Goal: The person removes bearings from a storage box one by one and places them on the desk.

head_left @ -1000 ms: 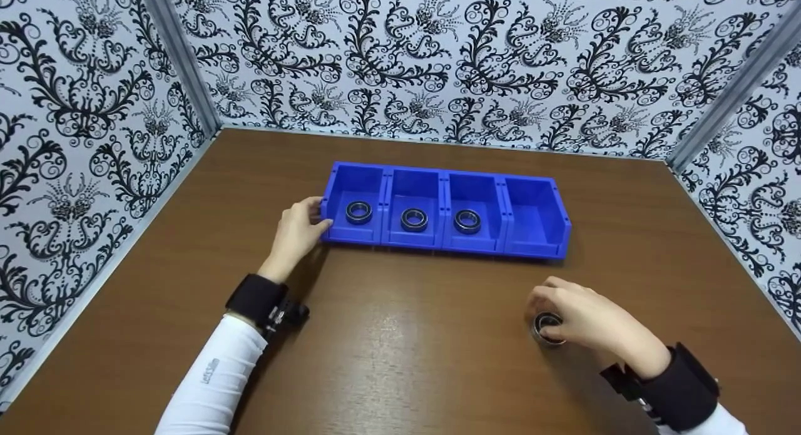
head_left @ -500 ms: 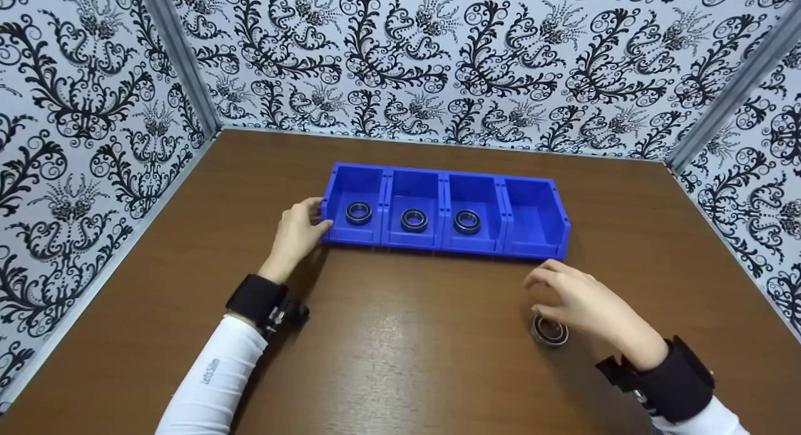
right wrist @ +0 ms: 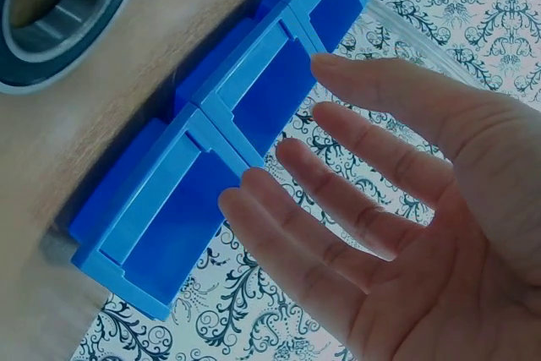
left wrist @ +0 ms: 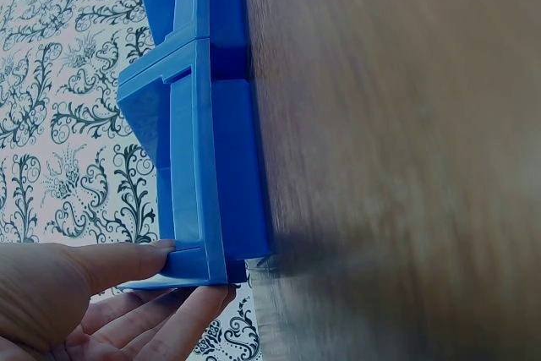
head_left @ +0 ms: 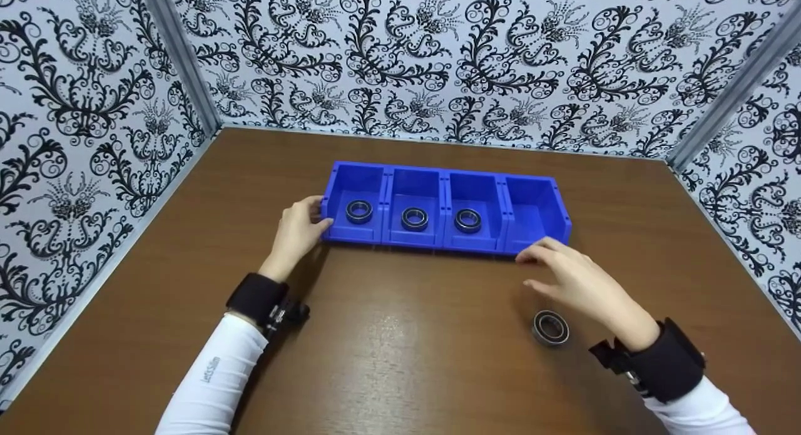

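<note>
While the left hand (head_left: 299,230) grips a blue plastic four-compartment bin (head_left: 535,213), the right hand (head_left: 579,281) hovers, fingers (right wrist: 355,205) apart, near a silver-black metal ring (head_left: 549,342).

Soft, even light brightens the patterned walls (head_left: 400,47) in the head view, where pale, speckled glare spreads across the middle of the brown surface (head_left: 388,335) and a dark shadow runs beside the left sleeve (head_left: 209,382). Wood grain blurs in the left wrist view; the right wrist view, cool and pale, shows shadow behind the blue bins (right wrist: 156,192) and clearly lit fingers (right wrist: 292,264).
</note>
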Available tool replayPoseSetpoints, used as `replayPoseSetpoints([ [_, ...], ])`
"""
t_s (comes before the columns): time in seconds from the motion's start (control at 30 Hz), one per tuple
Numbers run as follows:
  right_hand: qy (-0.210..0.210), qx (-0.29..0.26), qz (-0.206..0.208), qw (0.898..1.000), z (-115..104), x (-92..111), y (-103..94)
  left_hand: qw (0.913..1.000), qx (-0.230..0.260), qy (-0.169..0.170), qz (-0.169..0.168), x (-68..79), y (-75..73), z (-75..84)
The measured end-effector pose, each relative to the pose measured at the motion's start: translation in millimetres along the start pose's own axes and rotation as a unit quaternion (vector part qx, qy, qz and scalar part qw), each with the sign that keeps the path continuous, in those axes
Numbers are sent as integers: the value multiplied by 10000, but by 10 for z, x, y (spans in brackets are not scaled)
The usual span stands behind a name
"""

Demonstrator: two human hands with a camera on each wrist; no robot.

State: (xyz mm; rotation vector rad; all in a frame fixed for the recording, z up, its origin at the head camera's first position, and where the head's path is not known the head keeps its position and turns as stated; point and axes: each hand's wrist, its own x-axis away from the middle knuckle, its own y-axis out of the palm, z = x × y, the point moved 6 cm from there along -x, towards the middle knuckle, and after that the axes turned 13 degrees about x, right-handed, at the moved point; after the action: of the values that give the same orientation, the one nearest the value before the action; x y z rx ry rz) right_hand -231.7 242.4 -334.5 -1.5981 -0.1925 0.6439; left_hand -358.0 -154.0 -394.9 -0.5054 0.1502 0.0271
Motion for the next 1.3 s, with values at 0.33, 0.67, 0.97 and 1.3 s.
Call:
replayPoseSetpoints([
  [0.33, 125, -160, 13, 9998, 54, -136, -45, 10000, 30, -11, -21, -7, -2, -4],
  [0.67, 246, -248, -61, 9994, 108, -272, -66, 10000, 45, 6, -3, -9, -5, -9],
  [0.97, 198, -353, -10, 9992, 100, -409, -87, 10000, 3, -1, 42, 1, -7, -8],
  [1.3, 185, -415, 13, 9990, 109, -569, -77, 10000, -1, 69, 71, -1, -1, -5],
])
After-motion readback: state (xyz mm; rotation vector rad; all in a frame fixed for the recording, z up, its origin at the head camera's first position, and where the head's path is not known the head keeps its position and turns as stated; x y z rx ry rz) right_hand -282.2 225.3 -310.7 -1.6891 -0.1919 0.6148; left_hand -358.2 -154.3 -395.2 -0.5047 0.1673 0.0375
